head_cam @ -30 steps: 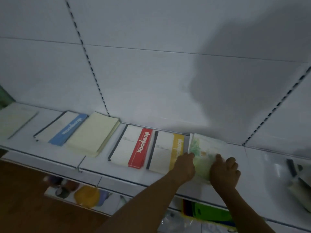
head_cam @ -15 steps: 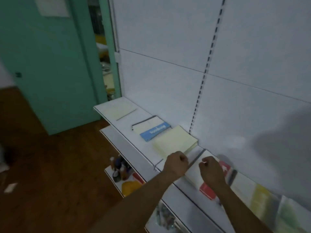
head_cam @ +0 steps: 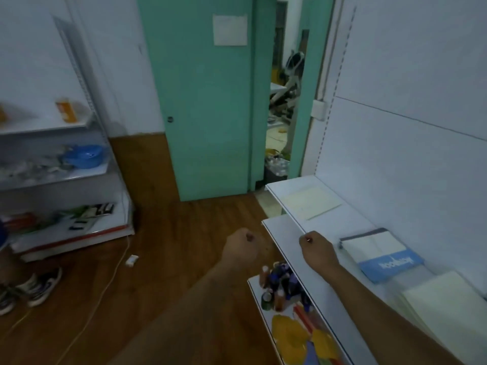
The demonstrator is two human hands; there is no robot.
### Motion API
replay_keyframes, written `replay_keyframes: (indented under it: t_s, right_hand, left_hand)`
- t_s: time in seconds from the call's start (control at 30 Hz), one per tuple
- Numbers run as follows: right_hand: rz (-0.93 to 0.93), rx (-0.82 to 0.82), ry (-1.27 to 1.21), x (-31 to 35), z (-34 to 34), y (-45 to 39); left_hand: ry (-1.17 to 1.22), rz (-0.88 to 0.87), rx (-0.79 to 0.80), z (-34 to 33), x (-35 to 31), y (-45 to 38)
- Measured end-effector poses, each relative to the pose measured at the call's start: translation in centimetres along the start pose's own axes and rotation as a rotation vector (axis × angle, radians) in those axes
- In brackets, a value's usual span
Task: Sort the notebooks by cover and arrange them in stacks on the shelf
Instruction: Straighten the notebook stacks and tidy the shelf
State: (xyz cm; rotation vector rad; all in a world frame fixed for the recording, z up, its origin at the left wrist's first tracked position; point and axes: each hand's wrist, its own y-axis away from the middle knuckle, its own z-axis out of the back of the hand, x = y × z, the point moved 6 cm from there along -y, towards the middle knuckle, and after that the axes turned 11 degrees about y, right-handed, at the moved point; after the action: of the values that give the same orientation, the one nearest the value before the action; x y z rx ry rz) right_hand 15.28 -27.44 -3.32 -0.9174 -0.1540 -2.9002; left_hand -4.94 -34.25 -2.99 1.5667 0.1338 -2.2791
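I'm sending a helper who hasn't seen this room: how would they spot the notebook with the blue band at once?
Start at the white wall shelf right of the teal door. Along its top board, the white notebook with a blue band lies between a single pale yellow sheet-like notebook nearer the door and a stack of plain cream notebooks. Only it has a blue strip with white lettering.

Left hand (head_cam: 240, 247) curled into a fist, empty | right hand (head_cam: 317, 249) likewise fisted, empty | both forearms bare, extended forward, hands apart, level.
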Motion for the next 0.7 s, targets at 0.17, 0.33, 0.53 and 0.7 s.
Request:
replay_keyframes:
  t_s: [0.17, 0.33, 0.53, 0.7]
  right_hand:
    - [0.124, 0.018, 0.067, 5.9, -2.9, -5.0]
    - [0.187, 0.039, 0.092, 8.8, -5.1, -12.3]
    - [0.167, 0.039, 0.086, 10.5, -5.8, -22.8]
    - [0.119, 0.039, 0.076, 10.0, -6.0, -29.8]
  left_hand:
    - [0.017, 0.03, -0.022, 3.3, 0.7, -5.5]
    - [0.013, 0.032, -0.06, 4.0, 0.9, -12.1]
    - [-0.073, 0.06, -0.054, 3.5, -1.3, -21.8]
    - [-0.096, 0.037, -0.03, 1.2, -3.3, -29.3]
